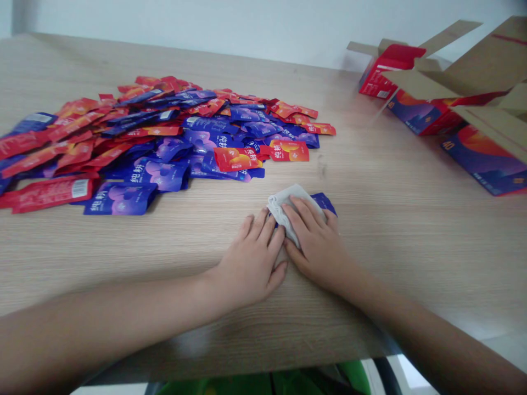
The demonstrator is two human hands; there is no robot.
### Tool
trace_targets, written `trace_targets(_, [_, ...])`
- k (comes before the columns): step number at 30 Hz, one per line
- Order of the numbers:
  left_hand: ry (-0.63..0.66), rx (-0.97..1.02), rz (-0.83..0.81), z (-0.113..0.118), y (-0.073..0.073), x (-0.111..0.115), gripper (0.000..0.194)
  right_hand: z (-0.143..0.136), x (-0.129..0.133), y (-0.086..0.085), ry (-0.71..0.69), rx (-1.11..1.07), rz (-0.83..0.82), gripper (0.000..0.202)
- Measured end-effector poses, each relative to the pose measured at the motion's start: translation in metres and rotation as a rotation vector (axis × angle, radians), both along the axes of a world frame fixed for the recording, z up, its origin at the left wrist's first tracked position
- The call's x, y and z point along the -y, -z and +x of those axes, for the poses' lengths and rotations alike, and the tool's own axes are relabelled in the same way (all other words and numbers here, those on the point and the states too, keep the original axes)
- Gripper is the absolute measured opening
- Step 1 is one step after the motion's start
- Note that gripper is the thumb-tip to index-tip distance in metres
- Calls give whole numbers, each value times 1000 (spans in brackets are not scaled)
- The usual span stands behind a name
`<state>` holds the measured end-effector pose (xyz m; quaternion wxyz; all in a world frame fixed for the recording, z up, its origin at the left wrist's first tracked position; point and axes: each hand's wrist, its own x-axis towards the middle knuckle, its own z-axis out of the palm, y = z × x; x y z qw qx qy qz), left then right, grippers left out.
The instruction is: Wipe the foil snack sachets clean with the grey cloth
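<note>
your left forearm [123,318] and right forearm [424,323] come in nearest, bare, slanting inward over the table [411,241].

left hand [251,263]: palm down, open, fingers spread and lightly bent, thumb out toward the right hand [321,241]. its fingertips meet the near left edge of the cloth; you cannot tell whether they press on the packet beneath.

right hand: palm down on the pale, crumpled cloth [278,200], fingers lying across it. you cannot tell whether they pinch the fabric or only rest on it. under the cloth and your right hand lies a blue packet [323,202], mostly covered; one corner shows just beyond the fingers, on their right side.

beyond your left hand, spreading well to its left, note a heap of packets [164,126], red and blue mixed, overlapping. on the heap's near edge, left of your left hand, a red packet [53,196] lies beside a blue one, both flat.

beyond your right hand and to its right, well apart, stand three printed boxes [420,112], flaps up. behind everything, a pale wall [247,27]. nearer you than both hands, below the table edge, something green [263,384] shows, partly cut off.
</note>
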<state>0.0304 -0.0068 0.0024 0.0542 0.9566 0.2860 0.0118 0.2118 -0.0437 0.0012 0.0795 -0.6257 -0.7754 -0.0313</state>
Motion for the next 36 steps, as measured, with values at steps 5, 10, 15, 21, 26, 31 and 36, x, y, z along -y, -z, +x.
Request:
trace_targets(5, [-4,-22,-15,0,0,0,70,32,-9,4,281,-8,30,56])
trace_targets(10, [-8,-10,-4,0,1,0,68,12,-4,3,186,15,40,57])
trace_targets(15, [-5,-3,-17,0,1,0,65,6,-1,-2,37,-6,-23,55])
trace_targets(21, [-10,-16,-25,0,0,0,69,36,-11,4,348,-33,33,57])
trace_targets(26, [-8,-8,-21,1,0,-1,67,7,-4,1,117,-6,22,53])
trace_targets(31, [-8,-6,-14,0,1,0,68,19,-7,-1,131,-16,2,54])
trace_targets(36, [-12,-11,-6,0,2,0,69,33,-11,4,305,-43,34,54])
